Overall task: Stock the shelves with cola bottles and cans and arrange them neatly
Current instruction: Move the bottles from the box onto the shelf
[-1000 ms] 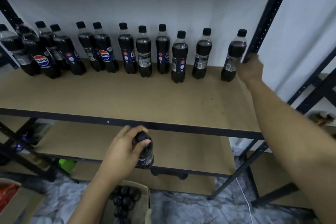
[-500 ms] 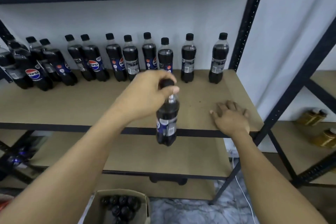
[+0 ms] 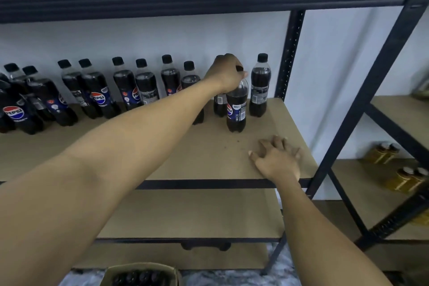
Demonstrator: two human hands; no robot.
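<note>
I see the left hand (image 3: 226, 74) just above centre of the frame, w/ fingers curled round the black cap and neck of a dark plastic cola bottle with a blue label (image 3: 236, 109). This bottle is upright, its base at the brown fibreboard shelf (image 3: 162, 151); I cannot tell if it rests fully. It is just in front of the back row of same cola bottles (image 3: 99, 95), which goes from the left edge to the black metal upright post (image 3: 289, 53) at upper right. The right hand (image 3: 277, 158), lower right of centre, lies flat on the board near the front edge, fingers spread, holding nothing. Bottom centre: open cardboard box (image 3: 141, 269) w/ dark bottle caps inside. Far right, on another rack: amber bottles (image 3: 383, 153).
</note>
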